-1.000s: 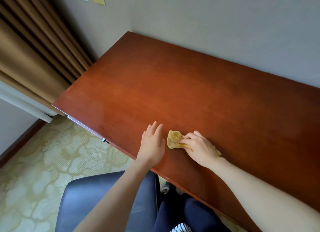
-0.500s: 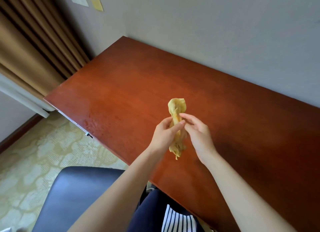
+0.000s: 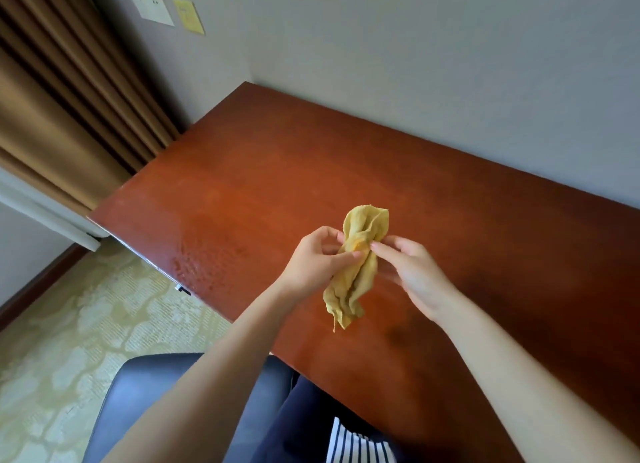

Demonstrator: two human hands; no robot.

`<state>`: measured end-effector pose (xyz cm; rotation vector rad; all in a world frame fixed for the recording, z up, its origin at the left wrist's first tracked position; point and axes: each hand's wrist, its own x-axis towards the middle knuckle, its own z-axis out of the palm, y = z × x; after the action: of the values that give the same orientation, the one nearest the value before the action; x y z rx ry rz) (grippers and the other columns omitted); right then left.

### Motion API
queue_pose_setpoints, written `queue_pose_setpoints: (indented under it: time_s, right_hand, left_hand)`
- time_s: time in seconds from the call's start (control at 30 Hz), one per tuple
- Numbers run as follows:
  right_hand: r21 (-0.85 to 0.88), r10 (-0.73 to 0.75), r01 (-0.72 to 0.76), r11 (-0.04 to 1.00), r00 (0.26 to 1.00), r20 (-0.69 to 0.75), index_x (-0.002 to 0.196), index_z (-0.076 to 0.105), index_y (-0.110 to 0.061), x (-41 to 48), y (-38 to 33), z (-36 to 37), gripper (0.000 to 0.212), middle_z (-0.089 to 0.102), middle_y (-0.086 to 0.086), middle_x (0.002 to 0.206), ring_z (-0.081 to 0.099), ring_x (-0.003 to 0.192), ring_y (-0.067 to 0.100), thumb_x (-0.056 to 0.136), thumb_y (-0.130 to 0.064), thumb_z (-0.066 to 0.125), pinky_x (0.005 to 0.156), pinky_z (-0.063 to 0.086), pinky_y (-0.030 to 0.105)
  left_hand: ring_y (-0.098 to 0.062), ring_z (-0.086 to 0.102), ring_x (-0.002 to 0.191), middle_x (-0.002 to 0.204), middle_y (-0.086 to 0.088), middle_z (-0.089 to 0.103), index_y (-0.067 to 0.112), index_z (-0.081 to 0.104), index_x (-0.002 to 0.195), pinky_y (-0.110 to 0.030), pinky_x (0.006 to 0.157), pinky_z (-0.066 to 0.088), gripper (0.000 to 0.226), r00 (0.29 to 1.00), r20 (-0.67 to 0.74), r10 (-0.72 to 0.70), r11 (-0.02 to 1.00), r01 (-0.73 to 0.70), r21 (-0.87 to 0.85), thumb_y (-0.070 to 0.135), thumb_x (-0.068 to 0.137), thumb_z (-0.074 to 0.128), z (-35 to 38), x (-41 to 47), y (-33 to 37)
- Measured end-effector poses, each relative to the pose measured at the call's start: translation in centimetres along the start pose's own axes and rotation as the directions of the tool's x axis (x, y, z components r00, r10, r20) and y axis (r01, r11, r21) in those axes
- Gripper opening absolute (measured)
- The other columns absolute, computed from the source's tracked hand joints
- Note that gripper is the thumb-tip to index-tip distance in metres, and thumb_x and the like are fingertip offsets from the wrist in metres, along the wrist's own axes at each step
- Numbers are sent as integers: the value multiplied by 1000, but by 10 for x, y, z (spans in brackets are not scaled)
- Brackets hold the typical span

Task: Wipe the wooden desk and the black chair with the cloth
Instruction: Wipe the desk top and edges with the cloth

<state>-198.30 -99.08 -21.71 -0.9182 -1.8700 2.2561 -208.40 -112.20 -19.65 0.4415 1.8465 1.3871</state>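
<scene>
**Cloth lifted off the tabletop into both hands**

The cloth (image 3: 360, 265) has come up off the tabletop (image 3: 311, 165), where it lay under the right hand a second ago. The left hand, then flat on the wood, has risen to meet it. The fingers (image 3: 350, 255) of the left hand (image 3: 317, 258) now pinch the cloth's middle from the left. The right hand (image 3: 412, 275) pinches the same spot from the right with its fingertips, its other fingers loosely spread. The cloth hangs bunched between them, in the air above the tabletop's near half, with one end fanned upward and the other drooping. A speckled sheen (image 3: 207, 255) marks the wood near the left front edge. The chair (image 3: 149, 393) shows below the forearms, on the carpet (image 3: 69, 324). A curtain (image 3: 62, 116) hangs at left.
</scene>
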Motion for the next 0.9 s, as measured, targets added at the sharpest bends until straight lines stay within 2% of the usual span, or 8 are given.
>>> queue_pose_setpoints:
  time_s: [0.13,0.3,0.37,0.5,0.67,0.73,0.8,0.9]
  right_hand:
    - [-21,-10,10,1000,1000,-18,102,66,-14,32,-19,-10,18,72,4,98,65,102,24,96,-21,52,95,48,40]
    - [53,17,-9,999,988,-154,96,68,-19,66,-50,-18,21,72,1,98,63,103,22,96,-23,47,92,45,39]
    - [81,13,2,997,982,-188,98,68,-17,75,-62,-19,21,72,3,100,64,101,21,96,-23,48,90,47,38]
    - [132,-31,54,990,986,-165,103,67,-13,72,-64,-15,19,71,6,104,67,97,18,94,-24,55,84,51,34]
    - [-78,-191,180,981,967,-168,97,67,-15,60,-56,-7,14,72,1,96,67,97,18,88,-24,64,81,52,28]
    - [-91,-207,194,977,964,-168,94,67,-12,56,-52,-1,14,71,5,98,65,101,21,89,-25,63,90,51,36]
    - [-121,-215,197,973,965,-153,95,65,-13,55,-47,9,14,70,5,99,65,100,20,90,-25,62,94,51,42]
    - [-249,-242,201,947,960,-144,103,61,-20,58,-44,24,14,70,-3,101,66,96,9,91,-27,61,89,54,35]
  left_hand:
    - [-25,65,82,99,-17,70,12,53,93,-39,74,53,19,998,59,9,993,-16,114,13,84,69,-13,44,18]
    - [-30,65,94,105,-14,67,8,55,102,-43,82,55,19,995,73,64,977,-77,200,13,86,65,-24,93,48]
    - [-26,68,90,100,-9,69,10,56,100,-38,78,57,18,992,71,105,977,-116,178,15,86,66,-28,101,57]
    - [-15,68,74,85,-2,68,15,57,90,-22,56,53,16,986,-30,165,981,-161,111,15,83,71,-38,94,63]
    - [-16,68,80,92,-3,69,19,59,92,-31,66,59,19,976,-96,193,968,-174,180,20,81,74,-54,68,56]
    - [-17,68,83,97,-5,69,17,60,99,-32,69,59,20,984,-81,161,975,-145,167,23,84,72,-62,59,53]
    - [-16,67,81,101,-7,68,13,59,105,-30,65,58,25,988,-90,122,988,-112,108,27,86,69,-69,53,48]
    - [-11,64,77,102,-3,65,15,56,113,-23,59,54,31,984,-158,87,995,-79,53,27,87,68,-76,51,44]
